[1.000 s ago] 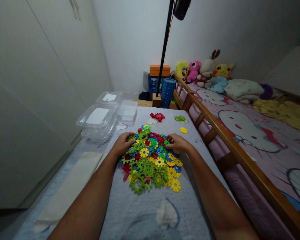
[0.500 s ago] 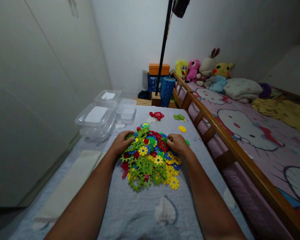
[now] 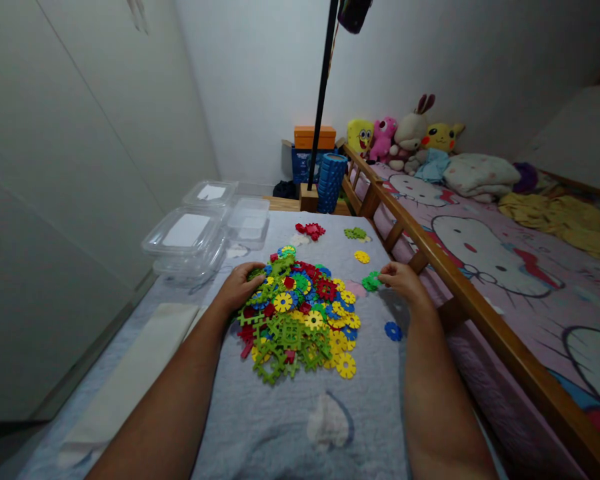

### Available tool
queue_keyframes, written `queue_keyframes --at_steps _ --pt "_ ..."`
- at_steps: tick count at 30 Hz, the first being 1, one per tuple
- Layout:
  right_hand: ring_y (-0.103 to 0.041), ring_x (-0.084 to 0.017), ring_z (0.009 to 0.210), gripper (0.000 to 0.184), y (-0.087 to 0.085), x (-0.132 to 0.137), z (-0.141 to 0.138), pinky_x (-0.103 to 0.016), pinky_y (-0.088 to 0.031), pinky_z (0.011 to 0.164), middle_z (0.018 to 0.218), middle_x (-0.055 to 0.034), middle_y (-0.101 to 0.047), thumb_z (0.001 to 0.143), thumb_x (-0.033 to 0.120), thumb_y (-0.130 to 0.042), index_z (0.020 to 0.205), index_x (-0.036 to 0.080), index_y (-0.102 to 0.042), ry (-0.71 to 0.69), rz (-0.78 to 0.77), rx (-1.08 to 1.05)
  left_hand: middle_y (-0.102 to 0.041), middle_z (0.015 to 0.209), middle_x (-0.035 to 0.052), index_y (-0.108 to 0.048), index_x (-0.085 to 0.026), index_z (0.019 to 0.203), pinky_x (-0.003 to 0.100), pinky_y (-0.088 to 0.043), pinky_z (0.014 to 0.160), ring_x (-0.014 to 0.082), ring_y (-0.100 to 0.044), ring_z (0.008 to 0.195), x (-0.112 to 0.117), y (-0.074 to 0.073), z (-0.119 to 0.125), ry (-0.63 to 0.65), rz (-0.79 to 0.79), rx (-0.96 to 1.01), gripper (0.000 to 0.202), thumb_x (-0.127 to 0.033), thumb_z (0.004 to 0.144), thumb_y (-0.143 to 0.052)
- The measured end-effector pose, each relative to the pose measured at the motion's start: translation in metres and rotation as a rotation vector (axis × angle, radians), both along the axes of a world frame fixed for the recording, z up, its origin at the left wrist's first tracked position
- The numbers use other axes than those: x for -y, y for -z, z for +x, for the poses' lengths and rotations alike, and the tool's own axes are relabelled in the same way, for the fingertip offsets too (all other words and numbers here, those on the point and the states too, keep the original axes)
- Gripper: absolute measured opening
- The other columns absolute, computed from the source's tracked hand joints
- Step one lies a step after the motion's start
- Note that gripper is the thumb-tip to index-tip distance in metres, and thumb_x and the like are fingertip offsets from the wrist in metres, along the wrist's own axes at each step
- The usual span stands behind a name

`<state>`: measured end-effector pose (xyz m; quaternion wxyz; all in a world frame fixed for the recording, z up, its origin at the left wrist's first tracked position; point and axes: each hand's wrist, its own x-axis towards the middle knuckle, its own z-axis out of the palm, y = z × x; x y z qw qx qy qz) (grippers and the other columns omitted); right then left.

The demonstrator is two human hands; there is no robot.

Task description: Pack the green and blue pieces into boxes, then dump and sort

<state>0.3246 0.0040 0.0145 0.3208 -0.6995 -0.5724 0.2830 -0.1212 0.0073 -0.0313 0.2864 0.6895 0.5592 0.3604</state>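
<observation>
A heap of flat plastic toy pieces [image 3: 300,313] in green, yellow, red and blue lies on a grey-blue quilt [image 3: 300,413]. My left hand [image 3: 241,287] rests on the heap's left edge with its fingers curled over the pieces. To the right of the heap, my right hand [image 3: 403,280] pinches a green gear piece [image 3: 371,281] just above the quilt. A single blue gear piece [image 3: 393,331] lies on the quilt below that hand. Small separate groups sit further back: red pieces [image 3: 310,231], green pieces [image 3: 355,233] and one yellow piece [image 3: 363,257].
Clear plastic boxes with lids [image 3: 200,230] stand at the back left. A wooden bed rail [image 3: 460,293] runs along the right, with a pink cartoon-cat bedsheet [image 3: 505,260] and plush toys [image 3: 405,137] beyond. A black pole [image 3: 320,107] rises behind, next to a blue foam roller [image 3: 330,183].
My right hand has left the heap and moved right, taking a green gear piece out with it. A blue piece now lies apart on the quilt. The left hand stays.
</observation>
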Motion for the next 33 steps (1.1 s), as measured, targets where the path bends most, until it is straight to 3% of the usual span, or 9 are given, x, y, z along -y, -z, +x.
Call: queue_keyframes --at_steps 7,11,13,19,21,25,29,33 --pt "-0.047 -0.011 0.048 0.014 0.017 -0.001 -0.002 -0.022 -0.031 0.047 0.05 0.0052 -0.052 0.063 0.021 -0.068 0.062 0.02 -0.055 0.051 -0.089 0.127 -0.071 0.118 0.0108 -0.071 -0.018 0.113 0.048 -0.046 0.105 0.0307 -0.063 0.113 0.0 0.002 -0.001 -0.017 -0.001 -0.014 0.05 -0.052 0.077 -0.061" --pt "-0.051 -0.012 0.054 0.009 0.011 -0.002 -0.005 -0.023 -0.033 0.051 0.055 0.0038 -0.056 0.066 0.019 -0.065 0.064 0.02 -0.057 0.076 -0.038 0.25 -0.071 0.119 0.011 -0.071 -0.018 0.113 0.048 -0.046 0.105 0.0307 -0.063 0.112 -0.002 0.004 -0.002 -0.021 -0.002 -0.022 0.05 -0.052 0.077 -0.061" --pt "-0.055 -0.013 0.06 0.005 0.002 -0.002 -0.016 -0.023 -0.036 0.055 0.062 0.002 -0.06 0.07 0.02 -0.064 0.069 0.018 -0.06 0.008 0.005 0.262 -0.071 0.118 0.0111 -0.071 -0.018 0.113 0.048 -0.046 0.105 0.0306 -0.063 0.112 -0.002 0.005 -0.002 -0.019 -0.001 -0.017 0.05 -0.052 0.077 -0.061" --pt "-0.059 -0.014 0.074 0.015 -0.016 0.003 -0.086 -0.023 -0.041 0.066 0.086 -0.0031 -0.068 0.075 0.024 -0.073 0.087 0.017 -0.071 -0.485 -0.035 0.311 -0.071 0.118 0.0124 -0.069 -0.016 0.114 0.048 -0.046 0.104 0.031 -0.063 0.113 -0.002 0.004 -0.002 0.006 -0.009 0.001 0.052 -0.052 0.078 -0.059" --pt "-0.059 -0.015 0.079 0.021 -0.016 0.006 -0.106 -0.024 -0.042 0.07 0.093 -0.0051 -0.068 0.074 0.025 -0.077 0.092 0.017 -0.071 -0.523 -0.038 0.387 -0.071 0.119 0.0122 -0.069 -0.016 0.114 0.048 -0.046 0.104 0.0308 -0.063 0.113 -0.001 0.002 -0.001 0.008 -0.015 -0.004 0.051 -0.051 0.079 -0.059" --pt "-0.057 -0.016 0.082 0.017 -0.013 0.011 -0.121 -0.024 -0.038 0.07 0.092 -0.0044 -0.066 0.074 0.021 -0.075 0.09 0.018 -0.068 -0.483 -0.042 0.483 -0.072 0.116 0.0105 -0.071 -0.018 0.111 0.048 -0.046 0.104 0.0311 -0.063 0.112 0.0 0.0 0.0 -0.013 -0.005 -0.017 0.049 -0.051 0.077 -0.06" --pt "-0.054 -0.014 0.073 0.014 -0.011 0.009 -0.116 -0.023 -0.034 0.063 0.079 0.0007 -0.064 0.073 0.018 -0.072 0.084 0.019 -0.064 -0.463 -0.074 0.392 -0.072 0.116 0.0106 -0.072 -0.019 0.109 0.049 -0.046 0.105 0.0318 -0.063 0.111 -0.001 0.0 0.0 -0.016 0.016 -0.016 0.048 -0.051 0.076 -0.059" --pt "-0.053 -0.012 0.064 0.009 -0.009 0.004 -0.105 -0.023 -0.035 0.058 0.068 0.0033 -0.06 0.071 0.02 -0.069 0.074 0.018 -0.06 -0.453 -0.108 0.146 -0.071 0.117 0.0106 -0.072 -0.019 0.111 0.049 -0.046 0.104 0.0318 -0.062 0.113 -0.001 0.0 0.0 -0.017 0.003 -0.024 0.049 -0.051 0.076 -0.059"
